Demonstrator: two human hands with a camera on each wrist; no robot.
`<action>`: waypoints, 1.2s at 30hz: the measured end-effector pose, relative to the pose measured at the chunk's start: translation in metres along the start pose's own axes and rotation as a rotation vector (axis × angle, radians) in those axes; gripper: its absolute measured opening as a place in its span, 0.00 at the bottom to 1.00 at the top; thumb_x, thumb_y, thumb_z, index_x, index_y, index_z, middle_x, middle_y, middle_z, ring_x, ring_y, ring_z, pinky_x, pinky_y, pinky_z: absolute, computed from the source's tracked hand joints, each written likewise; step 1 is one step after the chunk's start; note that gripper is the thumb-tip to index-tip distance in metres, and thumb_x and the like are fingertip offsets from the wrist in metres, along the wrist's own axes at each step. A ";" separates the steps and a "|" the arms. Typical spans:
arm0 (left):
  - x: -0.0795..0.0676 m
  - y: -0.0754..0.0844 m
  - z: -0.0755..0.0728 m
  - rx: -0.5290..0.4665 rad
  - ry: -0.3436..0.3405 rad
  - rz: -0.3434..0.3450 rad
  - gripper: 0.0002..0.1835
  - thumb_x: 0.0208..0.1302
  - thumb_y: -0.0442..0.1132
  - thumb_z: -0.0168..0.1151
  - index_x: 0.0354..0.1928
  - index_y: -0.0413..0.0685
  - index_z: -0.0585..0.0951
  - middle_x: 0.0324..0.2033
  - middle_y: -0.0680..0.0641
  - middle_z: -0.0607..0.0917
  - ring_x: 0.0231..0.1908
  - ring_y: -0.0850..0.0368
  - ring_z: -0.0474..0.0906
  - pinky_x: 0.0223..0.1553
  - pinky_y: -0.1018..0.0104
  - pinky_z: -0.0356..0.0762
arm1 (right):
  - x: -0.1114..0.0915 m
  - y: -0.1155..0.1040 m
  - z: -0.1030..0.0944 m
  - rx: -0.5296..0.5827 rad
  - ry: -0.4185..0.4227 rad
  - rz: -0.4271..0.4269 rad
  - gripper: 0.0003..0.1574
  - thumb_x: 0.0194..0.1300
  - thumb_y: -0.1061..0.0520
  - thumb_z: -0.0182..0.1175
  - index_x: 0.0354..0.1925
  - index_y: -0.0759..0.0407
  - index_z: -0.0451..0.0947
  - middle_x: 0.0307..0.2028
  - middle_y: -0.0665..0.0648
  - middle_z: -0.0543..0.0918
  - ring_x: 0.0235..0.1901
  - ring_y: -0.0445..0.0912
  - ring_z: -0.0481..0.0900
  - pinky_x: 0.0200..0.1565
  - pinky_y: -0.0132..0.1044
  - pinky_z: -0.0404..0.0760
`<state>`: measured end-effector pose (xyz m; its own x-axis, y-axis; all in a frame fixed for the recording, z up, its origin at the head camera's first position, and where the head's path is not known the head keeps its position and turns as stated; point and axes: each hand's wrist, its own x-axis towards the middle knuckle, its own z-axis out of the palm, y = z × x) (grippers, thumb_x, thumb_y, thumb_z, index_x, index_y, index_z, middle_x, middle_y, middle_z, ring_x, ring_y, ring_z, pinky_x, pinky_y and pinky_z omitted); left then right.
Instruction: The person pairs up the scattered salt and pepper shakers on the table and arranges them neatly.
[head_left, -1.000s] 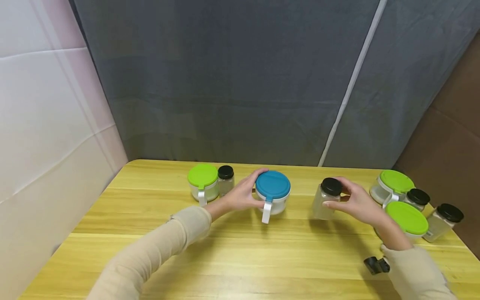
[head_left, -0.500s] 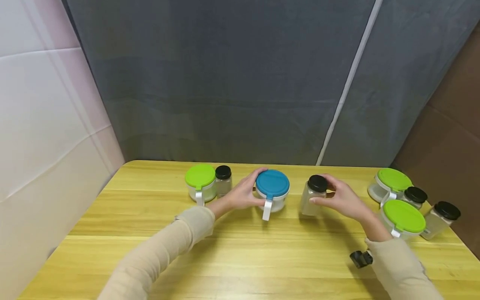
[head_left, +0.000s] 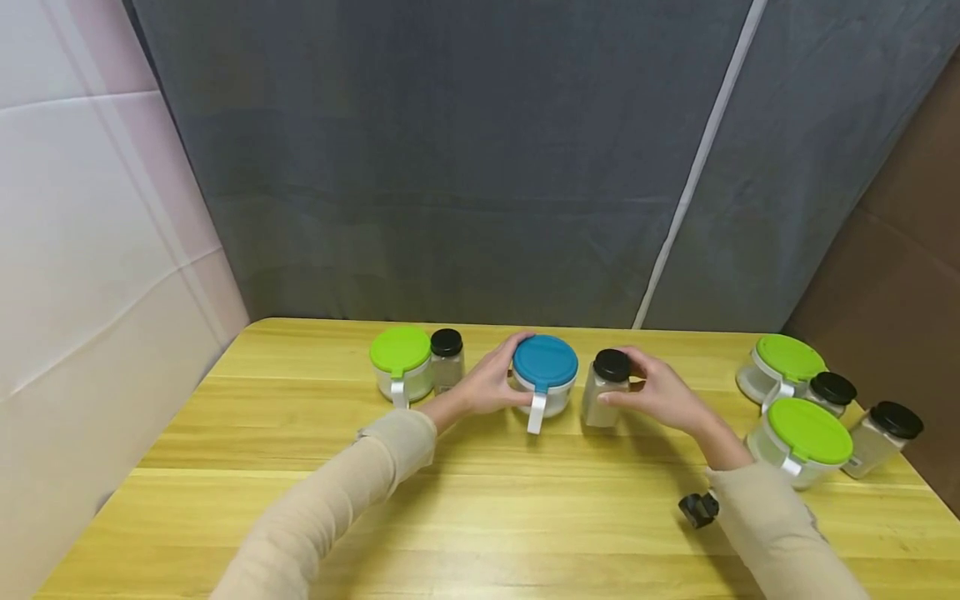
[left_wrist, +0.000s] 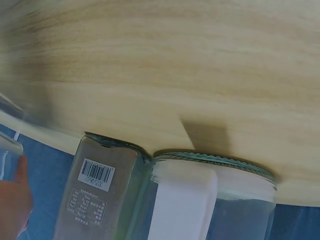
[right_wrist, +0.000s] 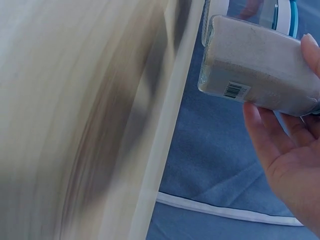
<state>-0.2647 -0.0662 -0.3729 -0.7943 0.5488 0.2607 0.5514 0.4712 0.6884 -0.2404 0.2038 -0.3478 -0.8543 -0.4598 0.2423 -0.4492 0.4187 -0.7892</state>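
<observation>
On the far middle of the table (head_left: 480,517), the left hand (head_left: 489,385) is clamped on the blue-lidded jar (head_left: 545,362), perhaps for steadying it, while the right hand (head_left: 663,398) pinches the black-capped jar (head_left: 601,407) just to its right, between near thumb and far fingers, seemingly to hold it upright.

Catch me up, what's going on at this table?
At the wooden table, a person's left hand grips a blue-lidded jar, and the right hand holds a black-capped bottle just right of it, with a small gap between them. Farther left, a green-lidded jar and a second black-capped bottle stand close together. At far right are two more green-lidded jars and two similar bottles.
</observation>
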 end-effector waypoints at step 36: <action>0.016 -0.014 0.011 0.033 0.047 -0.046 0.47 0.47 0.44 0.68 0.65 0.47 0.50 0.60 0.43 0.60 0.58 0.52 0.58 0.57 0.59 0.56 | 0.033 0.019 0.006 0.056 0.001 0.068 0.37 0.49 0.61 0.66 0.55 0.67 0.63 0.50 0.65 0.70 0.50 0.58 0.69 0.48 0.47 0.70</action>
<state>-0.2825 -0.0567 -0.3857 -0.8298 0.4932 0.2612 0.5213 0.5179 0.6782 -0.2757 0.1917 -0.3585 -0.8823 -0.4316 0.1877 -0.3751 0.4040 -0.8343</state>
